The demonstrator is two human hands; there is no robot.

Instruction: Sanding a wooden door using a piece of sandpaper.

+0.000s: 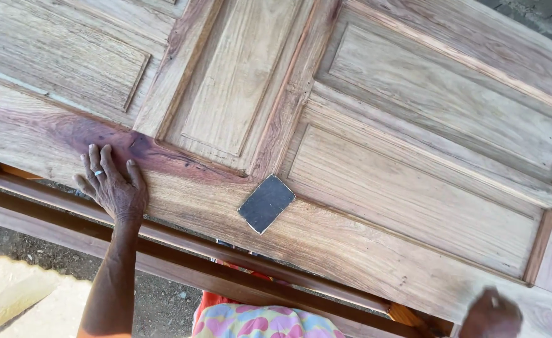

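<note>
Sandpaper (266,203) lies diamond-wise on door (363,244) (corner toward panels).

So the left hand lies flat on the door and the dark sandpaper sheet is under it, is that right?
Not quite: the head view shows the sandpaper lying by itself on the door, apart from the left hand, which does lie flat.

Ground (163,307): bare grey-brown dirt scattered with small stones, seen beneath the work. Support: dark reddish-brown wooden rails (182,250) running diagonally from the left edge toward the lower right, with an orange-toned wooden piece (407,313) at their lower end. Lower left corner: a pale, sunlit, blurred slab (13,294); light is bright daylight, with a strip of grey ground (538,12) at the upper right.
</note>
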